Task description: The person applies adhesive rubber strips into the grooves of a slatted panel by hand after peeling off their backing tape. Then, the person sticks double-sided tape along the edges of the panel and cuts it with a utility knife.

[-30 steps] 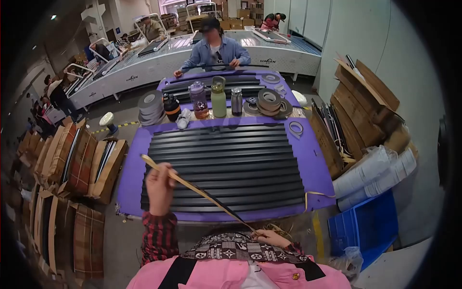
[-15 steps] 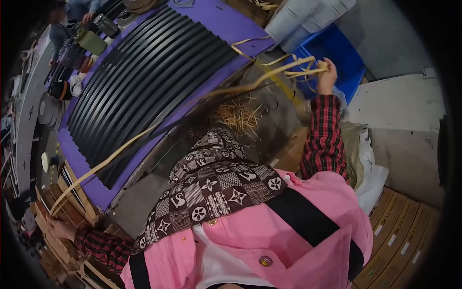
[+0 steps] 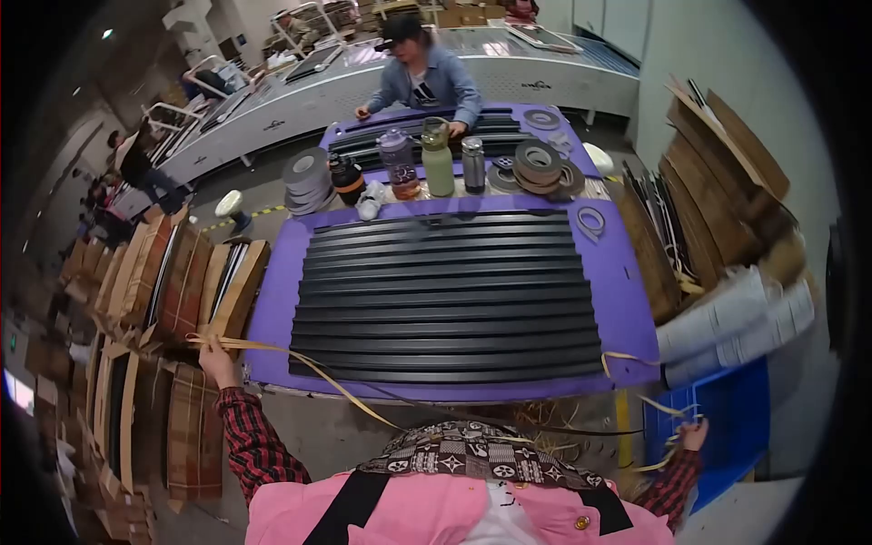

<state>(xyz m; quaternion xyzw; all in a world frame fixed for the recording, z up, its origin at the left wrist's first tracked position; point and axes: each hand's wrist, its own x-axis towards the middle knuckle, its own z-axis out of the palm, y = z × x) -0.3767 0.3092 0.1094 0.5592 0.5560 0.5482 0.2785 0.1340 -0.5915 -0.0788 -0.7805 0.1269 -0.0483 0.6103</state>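
My left hand (image 3: 217, 361), out beyond the left corner of the purple table (image 3: 272, 272), is closed on long, thin yellow strips (image 3: 350, 397). The strips trail from it across the table's near edge towards my apron (image 3: 472, 452). At the far right my right hand (image 3: 695, 435) grips more curled yellow strips over the blue bin (image 3: 740, 409). One loose strip end lies on the table's right corner. Between my hands, long black ribbed strips (image 3: 445, 300) lie side by side on the tabletop.
Bottles (image 3: 437, 159) and rolls of tape (image 3: 538, 165) stand along the table's far side. Across from me a person (image 3: 422, 77) works at a second purple surface. Cardboard boxes (image 3: 195, 427) are stacked at left; white wrapped rolls (image 3: 736, 313) lie at right.
The view has swung up and levelled onto the table and the person opposite. Both hands keep their hold on the yellow strips; the right one now appears lower, over the blue bin.
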